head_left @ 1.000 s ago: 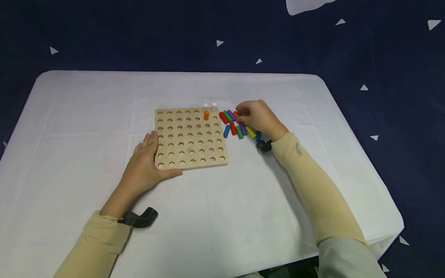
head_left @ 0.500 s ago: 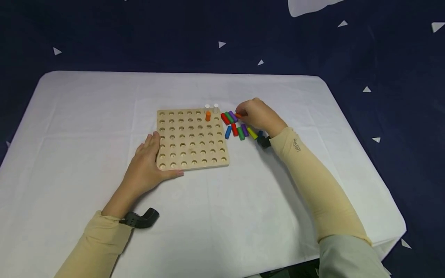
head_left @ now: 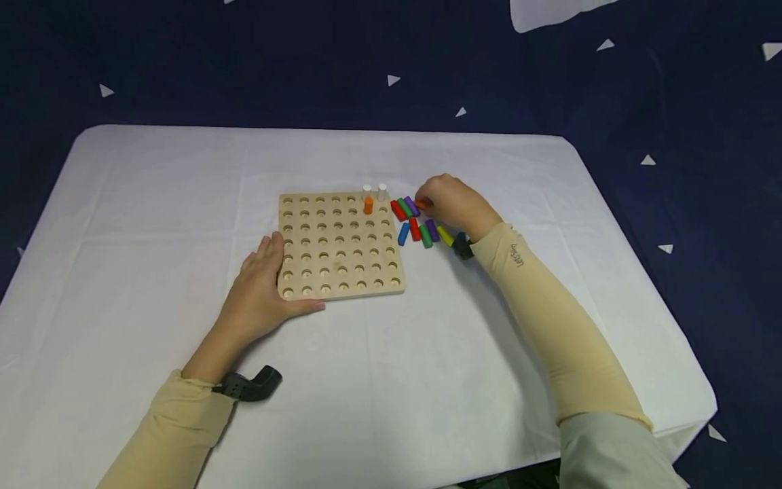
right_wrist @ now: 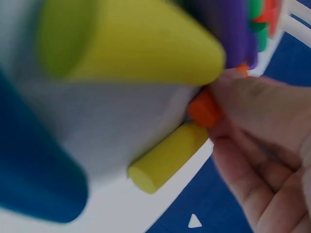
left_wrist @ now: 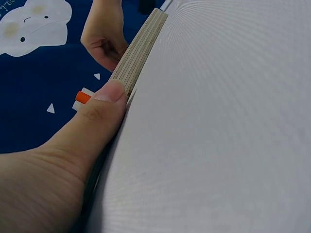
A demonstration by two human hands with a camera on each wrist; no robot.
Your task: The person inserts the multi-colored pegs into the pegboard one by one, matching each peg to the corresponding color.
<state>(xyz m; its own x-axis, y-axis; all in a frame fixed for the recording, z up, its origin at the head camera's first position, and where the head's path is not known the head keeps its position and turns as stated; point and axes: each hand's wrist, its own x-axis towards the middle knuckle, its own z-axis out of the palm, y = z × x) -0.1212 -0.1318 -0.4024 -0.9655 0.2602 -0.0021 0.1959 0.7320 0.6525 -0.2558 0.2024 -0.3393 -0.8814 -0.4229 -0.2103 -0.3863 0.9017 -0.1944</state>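
Note:
A wooden pegboard [head_left: 332, 263] with rows of round holes lies on the table. My left hand [head_left: 253, 292] rests against its near left corner, fingers along the left edge and thumb along the front edge; the thumb [left_wrist: 104, 104] shows on the board's side in the left wrist view. Two white pegs [head_left: 382, 192] and an orange peg [head_left: 368, 206] stand upright at the board's far right. Beyond the right edge, my right hand [head_left: 457, 204] pinches another orange peg [right_wrist: 204, 109] between thumb and fingers, low among the loose pegs. Part of that peg is hidden by the fingertips.
Loose red [head_left: 415, 229], green [head_left: 425, 236], purple [head_left: 432, 229] and blue [head_left: 403, 234] pegs lie close together right of the board. Two yellow pegs [right_wrist: 167, 158] and a blue peg [right_wrist: 34, 165] sit near the right wrist. A white cloth [head_left: 342, 380] covers the table.
My right hand's fingertips have drawn together on the orange peg, and its wrist has come slightly nearer the yellow peg. The left hand stays at the board; the head view has shifted slightly.

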